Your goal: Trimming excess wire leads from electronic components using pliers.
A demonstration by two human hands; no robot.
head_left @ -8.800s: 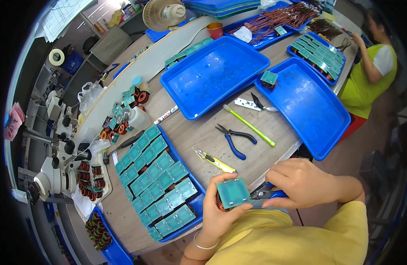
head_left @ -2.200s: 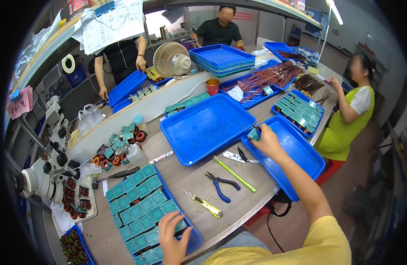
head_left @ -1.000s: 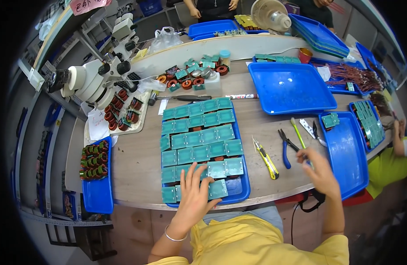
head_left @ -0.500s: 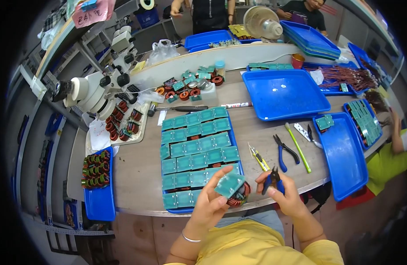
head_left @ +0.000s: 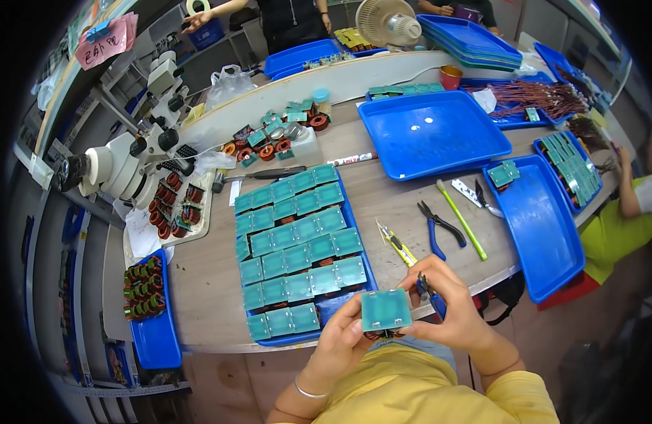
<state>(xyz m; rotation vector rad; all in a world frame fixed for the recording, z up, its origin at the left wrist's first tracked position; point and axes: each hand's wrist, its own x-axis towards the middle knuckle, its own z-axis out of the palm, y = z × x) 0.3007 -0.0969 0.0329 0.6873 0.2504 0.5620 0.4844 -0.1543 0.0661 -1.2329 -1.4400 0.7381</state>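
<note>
My left hand grips the left edge of a green circuit board, its flat face turned up. Dark coil windings show just under the board's near edge. My right hand keeps a pair of blue-handled cutters tucked in its fingers, while its thumb touches the board's right side. Left of my hands lies a blue tray filled with rows of similar green boards; its near right corner shows bare blue.
Beyond my hands lie a yellow cutter knife, long-nose pliers and a green brush. Blue trays stand right and behind. At left are a microscope and a tray of coils. Other people work nearby.
The board has turned from tilted to face up, hiding most of its coil. My right hand has come in with the cutters to touch it. The whole view has shifted.
</note>
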